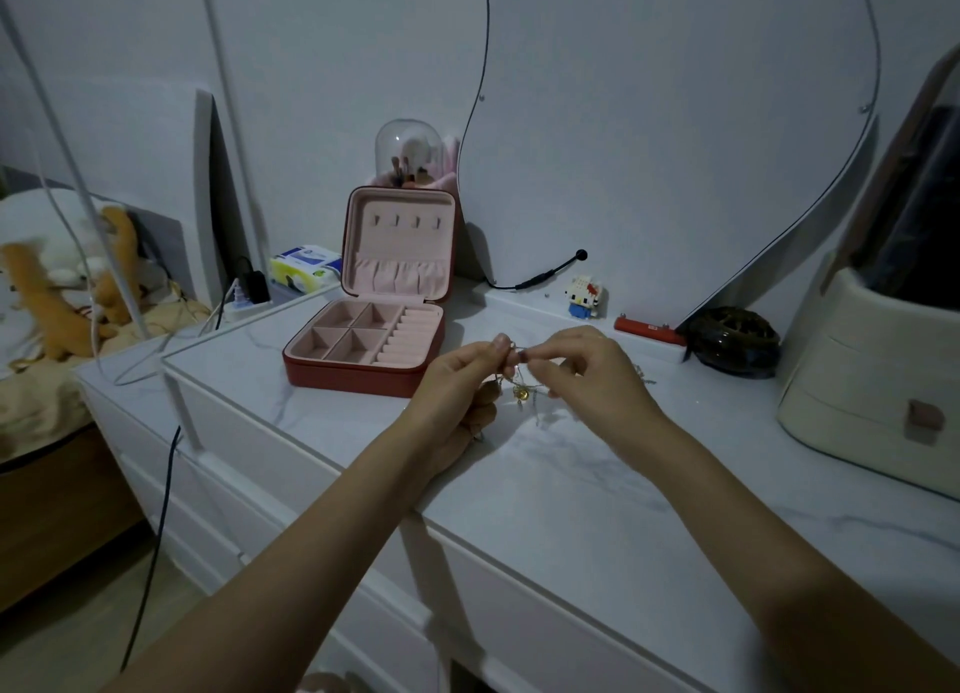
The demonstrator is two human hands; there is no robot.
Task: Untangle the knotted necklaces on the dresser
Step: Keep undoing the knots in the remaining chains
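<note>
A tangle of thin necklaces with a small gold pendant hangs just above the white marble dresser top. My left hand pinches the chains at the top between thumb and fingertips. My right hand pinches the same spot from the right, the two sets of fingertips almost touching. Loose silvery chain trails down under my right hand and onto the dresser to its right. The knot itself is too small to make out.
An open red jewellery box with pink lining stands behind my left hand. A dark round hairbrush, a red bar and a small toy figure lie at the back right. A cream drawer unit stands far right.
</note>
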